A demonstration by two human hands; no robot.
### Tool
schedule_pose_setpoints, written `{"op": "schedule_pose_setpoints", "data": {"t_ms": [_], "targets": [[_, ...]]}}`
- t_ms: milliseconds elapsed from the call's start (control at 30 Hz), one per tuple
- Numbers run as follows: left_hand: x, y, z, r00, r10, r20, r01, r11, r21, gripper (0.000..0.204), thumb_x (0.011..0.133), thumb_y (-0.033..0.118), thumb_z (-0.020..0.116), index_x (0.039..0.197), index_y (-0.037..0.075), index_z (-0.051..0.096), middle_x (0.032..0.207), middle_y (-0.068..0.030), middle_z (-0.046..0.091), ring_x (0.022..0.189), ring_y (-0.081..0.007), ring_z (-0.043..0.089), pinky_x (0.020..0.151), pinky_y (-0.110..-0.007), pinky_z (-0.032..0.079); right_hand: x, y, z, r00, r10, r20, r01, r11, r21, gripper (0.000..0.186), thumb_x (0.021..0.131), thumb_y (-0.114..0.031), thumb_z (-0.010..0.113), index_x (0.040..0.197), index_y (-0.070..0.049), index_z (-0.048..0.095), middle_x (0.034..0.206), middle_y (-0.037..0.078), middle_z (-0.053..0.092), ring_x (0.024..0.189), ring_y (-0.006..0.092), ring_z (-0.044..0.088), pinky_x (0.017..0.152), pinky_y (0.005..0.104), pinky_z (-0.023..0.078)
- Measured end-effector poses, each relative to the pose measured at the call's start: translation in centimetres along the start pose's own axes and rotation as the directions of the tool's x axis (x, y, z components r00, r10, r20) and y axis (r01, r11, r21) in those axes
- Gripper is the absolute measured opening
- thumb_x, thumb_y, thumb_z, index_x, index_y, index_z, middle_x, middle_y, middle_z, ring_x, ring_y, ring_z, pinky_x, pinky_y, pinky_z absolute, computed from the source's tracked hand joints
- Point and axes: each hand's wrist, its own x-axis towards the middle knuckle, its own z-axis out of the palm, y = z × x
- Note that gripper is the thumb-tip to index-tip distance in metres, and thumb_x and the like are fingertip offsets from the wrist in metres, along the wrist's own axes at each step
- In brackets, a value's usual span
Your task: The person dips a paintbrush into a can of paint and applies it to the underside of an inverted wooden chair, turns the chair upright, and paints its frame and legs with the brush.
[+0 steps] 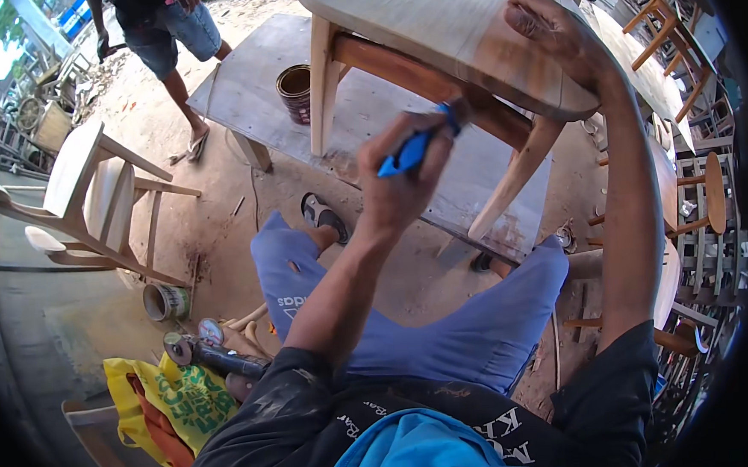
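A pale wooden chair (412, 13), its back not in view, stands on a low grey worktable (250, 91). Its side rail (407, 70) is stained reddish brown, and brown also covers part of the seat's near corner. My left hand (388, 190) is closed round a blue-handled paintbrush (410, 154), whose motion-blurred bristles are at the rail under the seat; whether they touch it I cannot tell. On the seat's right edge lies my right hand (555, 38), fingers bent against the wood. An open can (295, 97) with brown-smeared sides stands on the worktable beside the chair's left leg.
Another person (165, 32) stands beyond the worktable at the upper left. An unpainted chair (89, 199) is on the left. Near my left side are a floor can (166, 302), a dark power tool (223, 358) and a yellow bag (174, 395). More wooden chairs (665, 23) crowd the right.
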Motion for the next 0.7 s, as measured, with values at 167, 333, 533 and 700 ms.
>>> {"op": "schedule_pose_setpoints", "data": {"t_ms": [167, 333, 533, 700], "targets": [[2.4, -0.6, -0.8, 0.944, -0.017, -0.329, -0.024, 0.992, -0.12, 0.007, 0.094, 0.001, 0.067, 0.098, -0.004, 0.068, 0.084, -0.0084, 0.071, 0.076, -0.0115, 0.067, 0.068, -0.025, 0.053, 0.4, 0.0, 0.0, 0.996, -0.039, -0.076, 0.041, 0.999, 0.028, 0.071, 0.092, -0.067, 0.059, 0.114, 0.0, 0.064, 0.108, 0.016, 0.062, 0.102, 0.0274, 0.06, 0.093, 0.0386, 0.045], [1.4, -0.6, -0.3, 0.989, -0.043, -0.141, 0.037, 0.999, -0.038, 0.005, 0.092, 0.001, 0.069, 0.096, -0.001, 0.069, 0.081, -0.0076, 0.07, 0.075, -0.0107, 0.067, 0.066, -0.024, 0.052, 0.2, -0.4, 0.0, 0.997, 0.076, 0.015, -0.076, 0.997, 0.002, 0.08, 0.094, -0.066, 0.057, 0.136, 0.003, 0.056, 0.134, 0.016, 0.059, 0.126, 0.0273, 0.056, 0.108, 0.0361, 0.041], [1.1, -0.1, 0.6, 0.992, -0.097, 0.078, 0.105, 0.988, -0.114, 0.01, 0.094, -0.001, 0.066, 0.102, -0.006, 0.068, 0.088, -0.0092, 0.071, 0.085, -0.0139, 0.072, 0.069, -0.025, 0.056, 0.1, -0.7, -0.4, 0.998, 0.029, 0.055, -0.032, 0.998, 0.05, 0.079, 0.094, -0.066, 0.057, 0.135, 0.002, 0.057, 0.132, 0.016, 0.059, 0.125, 0.0271, 0.056, 0.108, 0.0359, 0.04], [4.1, -1.8, -4.6, 0.882, 0.326, -0.339, -0.171, 0.894, 0.415, 0.013, 0.088, -0.005, 0.07, 0.1, -0.001, 0.069, 0.094, -0.0152, 0.071, 0.082, -0.0237, 0.07, 0.073, -0.032, 0.054, 0.0, 0.3, 0.1, 1.0, -0.013, 0.008, 0.012, 0.996, 0.086, 0.08, 0.094, -0.067, 0.056, 0.135, 0.002, 0.057, 0.132, 0.015, 0.058, 0.124, 0.0274, 0.056, 0.108, 0.0366, 0.04]]}}
